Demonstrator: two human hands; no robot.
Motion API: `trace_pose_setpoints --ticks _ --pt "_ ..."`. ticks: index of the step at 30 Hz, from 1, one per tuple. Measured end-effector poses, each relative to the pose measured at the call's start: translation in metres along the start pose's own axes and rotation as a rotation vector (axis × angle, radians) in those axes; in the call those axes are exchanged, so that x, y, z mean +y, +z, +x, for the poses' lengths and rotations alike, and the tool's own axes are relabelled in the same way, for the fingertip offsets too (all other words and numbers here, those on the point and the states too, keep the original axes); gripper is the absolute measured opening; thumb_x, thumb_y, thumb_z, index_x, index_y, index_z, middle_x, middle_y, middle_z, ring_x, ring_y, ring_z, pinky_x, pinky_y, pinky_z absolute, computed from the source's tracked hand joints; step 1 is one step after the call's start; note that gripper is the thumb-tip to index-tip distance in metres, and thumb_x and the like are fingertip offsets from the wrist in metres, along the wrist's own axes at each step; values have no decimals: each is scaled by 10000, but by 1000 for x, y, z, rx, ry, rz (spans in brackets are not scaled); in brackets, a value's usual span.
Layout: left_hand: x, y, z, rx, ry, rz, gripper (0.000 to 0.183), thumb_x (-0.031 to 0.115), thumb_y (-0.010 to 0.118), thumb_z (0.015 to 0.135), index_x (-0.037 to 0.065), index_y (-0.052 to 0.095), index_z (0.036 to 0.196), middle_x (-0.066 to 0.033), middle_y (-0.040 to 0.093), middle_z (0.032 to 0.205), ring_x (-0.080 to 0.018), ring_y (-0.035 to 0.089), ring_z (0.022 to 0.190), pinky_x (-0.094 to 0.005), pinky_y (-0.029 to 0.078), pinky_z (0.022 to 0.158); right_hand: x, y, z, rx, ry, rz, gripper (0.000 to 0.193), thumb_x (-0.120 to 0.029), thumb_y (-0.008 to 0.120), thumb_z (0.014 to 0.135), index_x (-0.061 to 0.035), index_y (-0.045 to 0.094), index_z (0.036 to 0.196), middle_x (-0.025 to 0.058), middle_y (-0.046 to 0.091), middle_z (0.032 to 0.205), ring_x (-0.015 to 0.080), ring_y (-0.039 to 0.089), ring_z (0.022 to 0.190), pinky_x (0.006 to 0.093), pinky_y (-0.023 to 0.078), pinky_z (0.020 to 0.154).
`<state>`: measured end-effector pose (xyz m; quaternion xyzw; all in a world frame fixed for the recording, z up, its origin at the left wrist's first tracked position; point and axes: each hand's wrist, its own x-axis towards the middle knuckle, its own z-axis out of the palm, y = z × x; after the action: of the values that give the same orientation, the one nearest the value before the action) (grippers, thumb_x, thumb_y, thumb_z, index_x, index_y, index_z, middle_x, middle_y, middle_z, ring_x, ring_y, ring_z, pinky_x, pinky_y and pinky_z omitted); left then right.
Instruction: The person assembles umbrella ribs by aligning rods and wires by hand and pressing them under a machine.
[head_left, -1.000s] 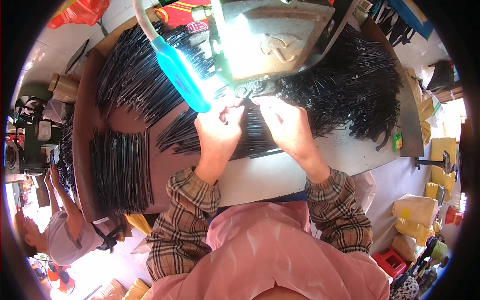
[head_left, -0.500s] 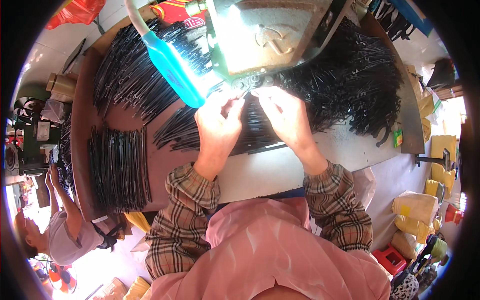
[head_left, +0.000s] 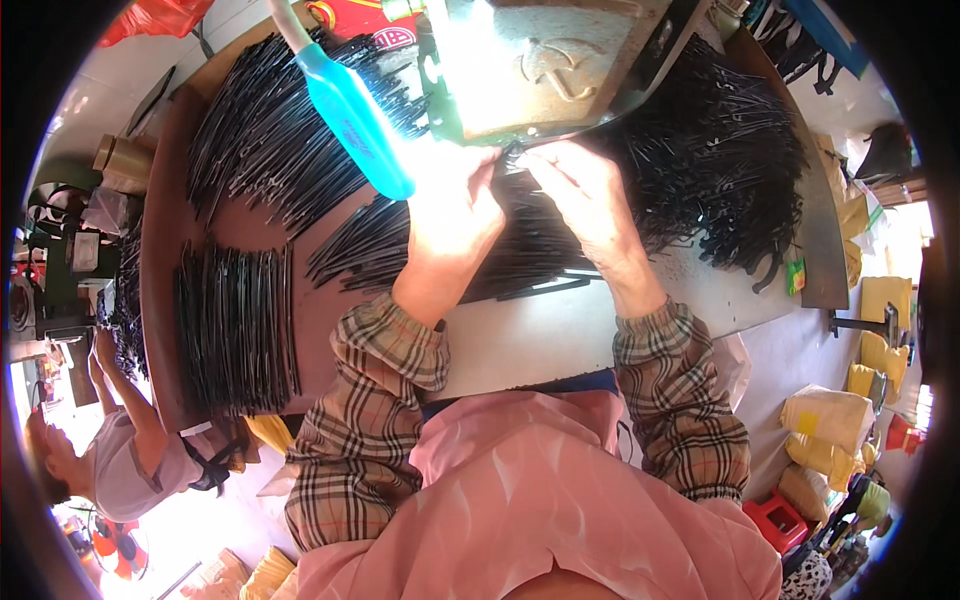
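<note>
Both of my hands meet at the lower edge of a metal machine (head_left: 560, 70) with a raised emblem. The fingers of my left hand (head_left: 455, 215) are pressed together in a pinch, washed out by bright light. My right hand (head_left: 590, 195) pinches with thumb and forefinger beside a small dark piece (head_left: 515, 155) between the two hands. Fingers and glare hide what exactly is held. Below the hands, thin black strips (head_left: 530, 245) lie in a bundle on the table (head_left: 510, 345). A blue lamp (head_left: 355, 130) hangs next to my left hand.
Piles of black strips lie at the far left (head_left: 290, 130) and right (head_left: 720, 160); a neat stack (head_left: 235, 330) sits at the left. Another person (head_left: 130, 450) works at a green machine (head_left: 75, 250) on the left. Sacks (head_left: 825, 415) and a red stool (head_left: 775, 520) stand right.
Both hands have shifted slightly, and the fingertips now meet at a small dark piece. The whole view has moved a little; the lamp and the machine appear somewhat higher.
</note>
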<state>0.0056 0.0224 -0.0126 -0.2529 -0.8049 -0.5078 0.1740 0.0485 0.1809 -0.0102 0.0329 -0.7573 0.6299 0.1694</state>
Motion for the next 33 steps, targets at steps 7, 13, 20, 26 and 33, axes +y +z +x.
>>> trace_pose_setpoints --ticks 7,13,20,26,33 --pt "12 -4 5 -1 145 118 202 -104 571 748 -37 660 917 -143 584 763 -235 584 702 -310 470 677 -11 1 -1 1 93 28 145 -104 641 900 24 664 962 -34 575 732 14 457 652 178 371 560" --pt "9 -10 5 -148 178 158 311 -63 568 650 -22 590 958 -143 498 795 -299 510 763 -378 414 725 -26 -8 2 -76 223 74 182 -135 636 899 37 674 945 -19 606 756 32 490 678 192 390 588" --pt "14 -10 4 -85 294 246 321 -67 562 650 -16 585 965 -152 507 814 -310 516 776 -388 423 731 -30 -9 2 -85 203 52 218 -166 630 900 41 678 948 -7 622 768 43 504 686 205 393 595" --pt "18 -13 7 -96 274 268 309 -56 562 640 -20 591 945 -147 517 801 -320 519 763 -382 428 716 -34 -9 0 -53 202 97 222 -172 635 892 43 675 928 -3 619 771 45 503 693 211 395 604" --pt "8 -22 12 -209 -118 -181 93 57 662 796 -15 627 844 -73 612 711 -143 524 583 -283 410 520 -17 -14 2 -227 22 -72 167 -126 665 868 37 674 903 -18 624 798 22 493 684 206 414 611"
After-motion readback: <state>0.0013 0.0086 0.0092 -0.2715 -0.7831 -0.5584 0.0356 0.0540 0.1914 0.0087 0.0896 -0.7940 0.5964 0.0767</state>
